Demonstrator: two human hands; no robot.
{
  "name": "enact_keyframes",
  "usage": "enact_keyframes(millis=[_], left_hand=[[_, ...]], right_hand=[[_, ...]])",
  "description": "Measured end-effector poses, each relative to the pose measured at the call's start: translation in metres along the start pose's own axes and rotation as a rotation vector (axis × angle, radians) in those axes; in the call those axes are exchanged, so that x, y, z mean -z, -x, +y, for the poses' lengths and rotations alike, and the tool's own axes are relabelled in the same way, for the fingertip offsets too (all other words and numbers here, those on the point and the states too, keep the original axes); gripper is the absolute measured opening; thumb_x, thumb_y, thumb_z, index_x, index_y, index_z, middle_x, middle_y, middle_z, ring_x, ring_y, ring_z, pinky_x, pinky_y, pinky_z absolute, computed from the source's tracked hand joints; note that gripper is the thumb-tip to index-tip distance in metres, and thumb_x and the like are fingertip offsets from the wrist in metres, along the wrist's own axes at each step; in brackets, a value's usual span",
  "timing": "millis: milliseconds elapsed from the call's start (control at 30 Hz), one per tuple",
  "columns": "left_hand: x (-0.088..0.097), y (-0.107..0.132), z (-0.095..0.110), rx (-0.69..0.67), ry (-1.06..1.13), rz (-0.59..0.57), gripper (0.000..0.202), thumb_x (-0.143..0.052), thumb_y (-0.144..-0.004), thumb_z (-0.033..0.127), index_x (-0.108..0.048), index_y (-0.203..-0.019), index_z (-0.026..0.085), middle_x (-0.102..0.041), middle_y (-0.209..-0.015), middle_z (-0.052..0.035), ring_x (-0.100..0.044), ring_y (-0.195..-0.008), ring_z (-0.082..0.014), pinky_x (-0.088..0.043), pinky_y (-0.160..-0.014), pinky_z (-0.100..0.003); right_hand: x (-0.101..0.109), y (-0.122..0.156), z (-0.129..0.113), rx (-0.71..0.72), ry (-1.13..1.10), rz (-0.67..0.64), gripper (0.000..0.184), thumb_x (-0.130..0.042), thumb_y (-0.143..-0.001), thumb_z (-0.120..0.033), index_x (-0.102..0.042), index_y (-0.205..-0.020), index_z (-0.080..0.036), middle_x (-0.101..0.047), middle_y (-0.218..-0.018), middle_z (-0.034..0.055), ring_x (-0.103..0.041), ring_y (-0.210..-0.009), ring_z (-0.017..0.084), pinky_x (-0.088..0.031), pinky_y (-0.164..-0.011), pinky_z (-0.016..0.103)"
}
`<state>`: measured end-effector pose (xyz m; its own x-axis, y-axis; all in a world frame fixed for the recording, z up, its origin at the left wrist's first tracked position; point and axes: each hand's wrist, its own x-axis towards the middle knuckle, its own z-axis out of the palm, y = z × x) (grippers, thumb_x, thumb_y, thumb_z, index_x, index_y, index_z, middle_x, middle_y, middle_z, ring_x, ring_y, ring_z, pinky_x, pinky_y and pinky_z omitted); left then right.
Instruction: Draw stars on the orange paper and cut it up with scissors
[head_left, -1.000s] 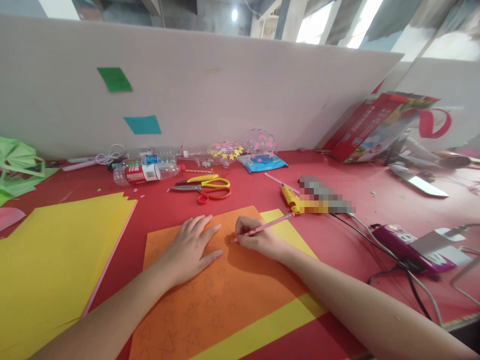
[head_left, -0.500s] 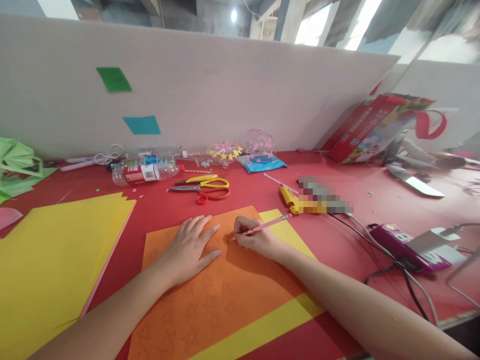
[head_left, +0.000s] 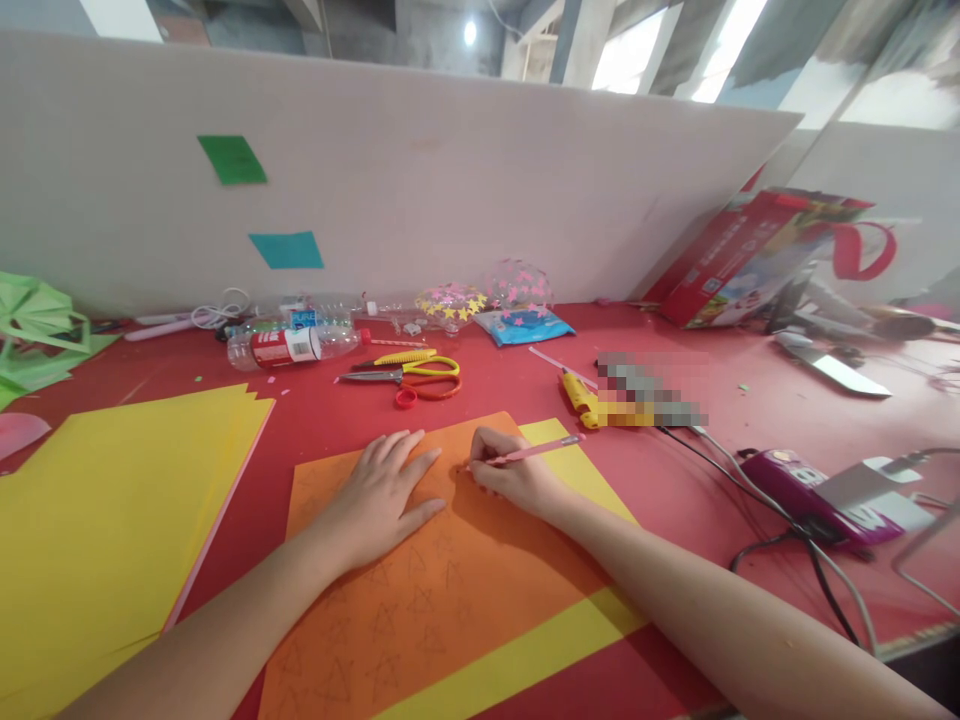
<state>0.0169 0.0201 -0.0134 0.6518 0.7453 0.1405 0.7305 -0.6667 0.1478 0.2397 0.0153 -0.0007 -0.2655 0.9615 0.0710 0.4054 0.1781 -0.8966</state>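
My right hand (head_left: 514, 473) is closed round a pink pencil (head_left: 536, 450), its tip at the surface of an orange sheet of paper (head_left: 517, 600). Flat on the same sheet, to the left, lies my left hand (head_left: 390, 495) with fingers spread. Several hand-drawn star outlines (head_left: 384, 618) cover the lower left of the orange paper. Under it, a yellow sheet (head_left: 510, 660) sticks out at the right and along the bottom edge.
Beyond the paper lie scissors (head_left: 427, 380), plastic bottles (head_left: 296, 345) and a blue packet (head_left: 525, 327). A yellow glue gun (head_left: 581, 400) is at the right, near a purple power bank-like block (head_left: 795, 490) with cables. Yellow paper (head_left: 135, 500) is stacked left.
My right hand has shifted very slightly, and the pencil's back end has dipped a little. My left hand stays in place on the paper.
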Motion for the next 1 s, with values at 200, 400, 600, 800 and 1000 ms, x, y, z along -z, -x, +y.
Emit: enact_keyframes(millis=[200,400,600,800,1000], left_hand=[[0.001,-0.001,0.0,0.018,0.024,-0.016,0.058,-0.035,-0.096,0.059,-0.046,-0.137,0.02,-0.039,-0.148,-0.0154,-0.031,-0.136,-0.0348,-0.027,-0.109,-0.055],[0.002,-0.002,0.003,0.025,0.016,-0.03,0.058,-0.036,-0.096,0.058,-0.046,-0.138,0.019,-0.038,-0.148,-0.0169,-0.03,-0.136,-0.0358,-0.028,-0.108,-0.056],[0.001,-0.001,0.002,0.014,0.009,-0.011,0.056,-0.036,-0.096,0.057,-0.046,-0.138,0.021,-0.039,-0.148,-0.015,-0.032,-0.136,-0.0353,-0.029,-0.107,-0.055],[0.001,-0.001,0.001,0.016,0.018,-0.017,0.058,-0.034,-0.096,0.059,-0.046,-0.138,0.02,-0.039,-0.147,-0.0166,-0.031,-0.136,-0.0358,-0.029,-0.107,-0.056],[-0.002,0.0,-0.001,0.006,0.02,0.016,0.057,-0.034,-0.096,0.061,-0.046,-0.137,0.024,-0.04,-0.147,-0.014,-0.032,-0.135,-0.0347,-0.03,-0.107,-0.055]], right_hand=[[0.003,-0.001,-0.006,0.019,0.043,-0.008,0.01,-0.048,-0.064,-0.015,-0.041,-0.06,-0.02,-0.042,-0.053,-0.0061,-0.038,-0.052,0.009,-0.026,-0.048,0.021],[0.005,-0.003,-0.009,0.026,0.046,-0.033,0.012,-0.047,-0.061,-0.017,-0.037,-0.057,-0.021,-0.038,-0.055,-0.0057,-0.033,-0.053,0.01,-0.024,-0.049,0.023],[0.007,-0.003,-0.012,-0.013,0.038,-0.059,0.012,-0.047,-0.058,-0.016,-0.037,-0.055,-0.021,-0.038,-0.054,-0.0053,-0.032,-0.053,0.011,-0.024,-0.048,0.024],[0.007,-0.003,-0.014,-0.015,0.029,-0.062,0.012,-0.047,-0.058,-0.016,-0.036,-0.054,-0.021,-0.038,-0.053,-0.0054,-0.032,-0.052,0.011,-0.024,-0.048,0.024],[0.006,-0.001,-0.01,0.012,0.042,-0.063,0.013,-0.048,-0.06,-0.015,-0.037,-0.056,-0.02,-0.039,-0.055,-0.0055,-0.032,-0.054,0.01,-0.024,-0.048,0.022]])
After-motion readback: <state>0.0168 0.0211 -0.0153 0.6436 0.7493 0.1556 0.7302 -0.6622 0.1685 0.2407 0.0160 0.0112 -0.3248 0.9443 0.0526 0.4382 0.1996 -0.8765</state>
